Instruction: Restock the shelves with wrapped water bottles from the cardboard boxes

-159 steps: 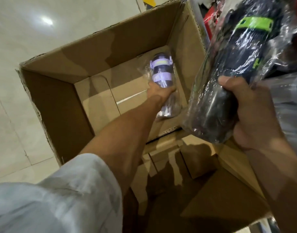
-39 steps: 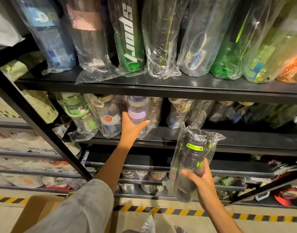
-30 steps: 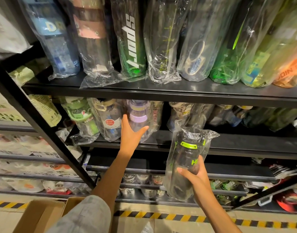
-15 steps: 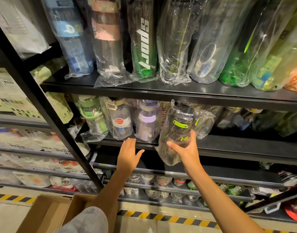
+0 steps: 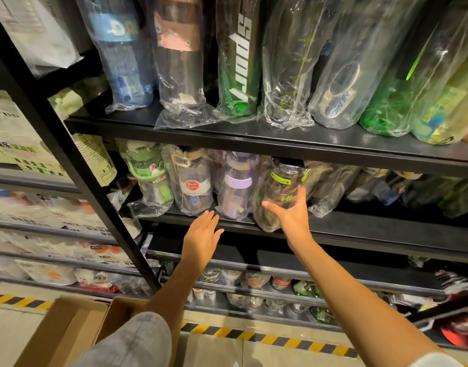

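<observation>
While the right hand [image 5: 291, 215] spreads wide against the dark bottle with lime-green band [image 5: 279, 194], thumb out left and fingers up its right side, the bottle sits on the middle shelf [image 5: 373, 229], just beside the purple-banded bottle [image 5: 235, 192]. Grip looks loose, more steadying than clamping. Left hand [image 5: 202, 231] hovers flat, fingers straight and together, holding nothing, just below the shelf edge under the purple one.

Head view only, so one pass. Risks, as a guess: the dark bottle's base sits near the front lip and its loose bag bunches underneath, so letting go early could let it tip forward off the shelf. Slick film on smooth metal slides easily. Pushing it deeper may nudge the purple bottle or the clear bottle with red oval label [image 5: 194, 186] sideways.

Materials: bottles are translucent hard-plastic cylinders, each in a crinkly, glossy clear bag with slack at the bottom. Shelves are matte black metal with a diagonal brace [image 5: 68, 154]. Top shelf [image 5: 254, 139] carries taller wrapped bottles, one green with "sport" lettering [image 5: 239, 56]. Brown corrugated cardboard box [image 5: 68, 332] sits open on the tiled floor, bottom left, by yellow-black hazard tape [image 5: 267, 337].
</observation>
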Demonstrator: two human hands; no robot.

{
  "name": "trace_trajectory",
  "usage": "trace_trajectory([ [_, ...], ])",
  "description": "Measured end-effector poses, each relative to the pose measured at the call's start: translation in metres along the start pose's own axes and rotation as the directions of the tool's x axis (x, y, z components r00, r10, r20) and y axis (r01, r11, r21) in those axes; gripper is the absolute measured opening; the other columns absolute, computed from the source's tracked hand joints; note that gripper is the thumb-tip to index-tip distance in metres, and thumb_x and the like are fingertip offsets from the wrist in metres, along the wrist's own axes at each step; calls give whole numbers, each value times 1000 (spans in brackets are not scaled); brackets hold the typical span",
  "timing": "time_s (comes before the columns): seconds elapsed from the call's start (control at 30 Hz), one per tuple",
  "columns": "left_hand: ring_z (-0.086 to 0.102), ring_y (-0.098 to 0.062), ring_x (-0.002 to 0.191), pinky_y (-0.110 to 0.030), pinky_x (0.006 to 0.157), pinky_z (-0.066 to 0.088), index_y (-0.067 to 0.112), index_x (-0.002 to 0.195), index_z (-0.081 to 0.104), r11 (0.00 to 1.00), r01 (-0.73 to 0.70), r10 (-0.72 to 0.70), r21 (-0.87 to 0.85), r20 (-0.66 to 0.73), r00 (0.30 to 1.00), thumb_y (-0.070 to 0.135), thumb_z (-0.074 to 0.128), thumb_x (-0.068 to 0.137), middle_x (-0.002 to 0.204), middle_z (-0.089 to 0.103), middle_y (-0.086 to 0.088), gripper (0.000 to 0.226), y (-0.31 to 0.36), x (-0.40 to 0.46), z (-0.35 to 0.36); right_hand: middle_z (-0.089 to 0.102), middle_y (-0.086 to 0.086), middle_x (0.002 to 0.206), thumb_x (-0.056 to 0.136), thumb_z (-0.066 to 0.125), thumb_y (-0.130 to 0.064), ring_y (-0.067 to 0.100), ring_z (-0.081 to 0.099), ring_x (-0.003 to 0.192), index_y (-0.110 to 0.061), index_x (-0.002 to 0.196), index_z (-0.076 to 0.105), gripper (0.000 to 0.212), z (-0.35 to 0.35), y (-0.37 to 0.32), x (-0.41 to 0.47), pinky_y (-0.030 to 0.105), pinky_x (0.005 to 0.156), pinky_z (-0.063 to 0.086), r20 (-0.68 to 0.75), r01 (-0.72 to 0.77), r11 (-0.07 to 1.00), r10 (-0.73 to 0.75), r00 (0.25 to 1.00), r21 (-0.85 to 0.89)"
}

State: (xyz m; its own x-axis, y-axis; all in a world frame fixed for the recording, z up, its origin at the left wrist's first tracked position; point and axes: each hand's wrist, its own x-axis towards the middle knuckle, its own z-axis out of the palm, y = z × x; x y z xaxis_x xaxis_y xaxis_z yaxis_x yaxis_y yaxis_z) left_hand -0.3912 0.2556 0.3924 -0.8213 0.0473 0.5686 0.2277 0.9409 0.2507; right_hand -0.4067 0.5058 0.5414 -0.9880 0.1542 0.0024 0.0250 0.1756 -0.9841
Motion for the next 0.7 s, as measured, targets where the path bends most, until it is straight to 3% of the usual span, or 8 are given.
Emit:
trace_trajectory([
  [0.17,70,-23,119,-36,108,51,5,117,78,999,-17,13,-44,-85,996,33,62,98,120,76,-10,37,1,2,3,65,2,123,73,95,-30,16,65,113,-22,129,46,74,7,-1,12,39,103,53,-23,-13,999,12,1000,-44],
  [0.23,70,-25,118,-37,107,53,4,116,78,998,-17,11,-68,-86,996,25,74,94,120,75,-12,30,1,2,3,65,-1,111,76,93,-26,10,64,103,-28,111,48,58,7,1,17,38,98,54,-36,-21,998,19,999,-63],
  [0.33,70,-28,117,-40,105,54,2,116,77,995,-4,-3,-96,-63,998,17,86,85,120,75,-14,35,1,1,2,63,-4,107,77,93,-26,8,63,100,-34,99,46,53,8,1,20,38,95,54,-69,-31,996,26,997,-86],
  [0.43,70,-30,117,-41,105,54,1,116,77,993,-8,2,-114,-58,998,15,86,85,120,75,-16,36,1,1,1,62,-5,108,77,93,-29,9,62,101,-32,102,46,53,7,1,22,38,95,53,-66,-51,995,45,997,-84],
  [0.57,71,-30,116,-40,105,54,0,115,77,993,0,-6,-118,-43,999,14,88,83,119,75,-16,36,4,4,-4,60,-2,110,77,91,-39,22,61,108,-17,115,47,63,7,-2,22,43,96,52,-66,-76,990,68,995,-120],
  [0.7,71,-30,115,-41,104,55,0,114,77,993,2,-3,-116,-7,1000,15,88,82,118,75,-16,37,6,4,-7,54,-13,106,79,91,-35,19,57,109,-19,118,42,65,4,-5,20,32,92,45,-49,-56,989,50,998,-134],
])
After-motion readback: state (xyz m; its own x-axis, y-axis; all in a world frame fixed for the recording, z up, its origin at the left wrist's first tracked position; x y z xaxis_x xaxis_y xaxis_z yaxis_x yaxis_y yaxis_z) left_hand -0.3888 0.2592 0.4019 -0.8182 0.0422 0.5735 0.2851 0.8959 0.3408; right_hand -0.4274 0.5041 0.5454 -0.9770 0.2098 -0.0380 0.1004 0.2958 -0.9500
